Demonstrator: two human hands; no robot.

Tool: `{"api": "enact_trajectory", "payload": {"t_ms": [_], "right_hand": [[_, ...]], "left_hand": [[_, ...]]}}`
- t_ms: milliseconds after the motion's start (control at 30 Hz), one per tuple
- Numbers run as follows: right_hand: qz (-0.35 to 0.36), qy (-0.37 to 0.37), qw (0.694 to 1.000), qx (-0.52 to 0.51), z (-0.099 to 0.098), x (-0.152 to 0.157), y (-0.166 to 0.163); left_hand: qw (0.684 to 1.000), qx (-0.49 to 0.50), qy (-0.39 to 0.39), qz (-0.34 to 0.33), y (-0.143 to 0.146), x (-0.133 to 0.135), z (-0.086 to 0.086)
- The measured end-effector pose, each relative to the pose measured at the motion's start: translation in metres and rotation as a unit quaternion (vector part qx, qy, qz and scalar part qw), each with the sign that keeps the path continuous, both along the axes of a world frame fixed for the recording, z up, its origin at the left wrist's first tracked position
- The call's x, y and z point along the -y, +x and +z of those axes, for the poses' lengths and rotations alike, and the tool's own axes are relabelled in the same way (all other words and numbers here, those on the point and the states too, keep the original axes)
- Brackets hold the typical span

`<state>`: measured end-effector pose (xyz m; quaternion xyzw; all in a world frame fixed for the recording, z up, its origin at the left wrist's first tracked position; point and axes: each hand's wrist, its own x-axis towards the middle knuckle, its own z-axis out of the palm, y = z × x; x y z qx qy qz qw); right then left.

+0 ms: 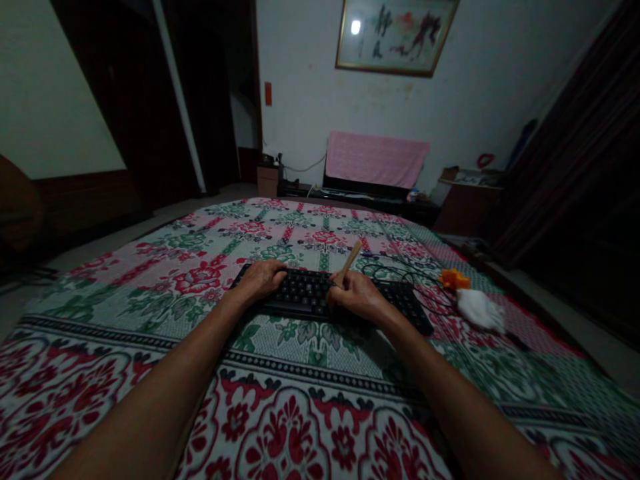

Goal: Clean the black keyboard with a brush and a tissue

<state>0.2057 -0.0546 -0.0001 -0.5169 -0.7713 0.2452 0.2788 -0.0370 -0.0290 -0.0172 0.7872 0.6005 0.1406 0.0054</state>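
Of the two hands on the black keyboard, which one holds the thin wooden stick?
The right hand, closed around the thin wooden stick; the left hand only rests on the black plastic keyboard.

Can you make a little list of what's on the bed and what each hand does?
place: bed with a flowery cover
left hand: rests on the left end of the keyboard
right hand: holds a wooden stick above the keys
to the right: black cable, orange thing, white fluff
wall: framed picture
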Motion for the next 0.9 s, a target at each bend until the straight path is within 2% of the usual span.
{"api": "enact_trajectory", "payload": {"t_ms": [133, 300, 467, 567, 700, 900], "right_hand": [[0.052, -0.05, 0.997, -0.027, 0.0, -0.003, 0.006], [0.074, -0.034, 0.997, 0.016, 0.011, 0.003, 0.008], [0.13, -0.09, 0.987, -0.005, 0.017, 0.006, 0.013], [0.13, -0.113, 0.984, -0.046, 0.013, 0.003, 0.016], [0.105, -0.095, 0.988, -0.059, 0.008, 0.001, 0.015], [0.175, -0.157, 0.968, -0.086, 0.016, 0.009, 0.013]], "left_hand": [[1.0, -0.001, -0.003, 0.0, 0.0, 0.0, 0.001], [1.0, -0.011, -0.004, 0.007, 0.001, 0.001, 0.002], [1.0, -0.014, 0.001, 0.008, 0.001, 0.001, 0.001], [1.0, -0.017, 0.001, 0.004, 0.001, 0.001, 0.002], [1.0, -0.01, -0.005, 0.006, 0.002, 0.003, 0.005], [1.0, -0.002, -0.008, 0.006, 0.002, 0.003, 0.004]]}}
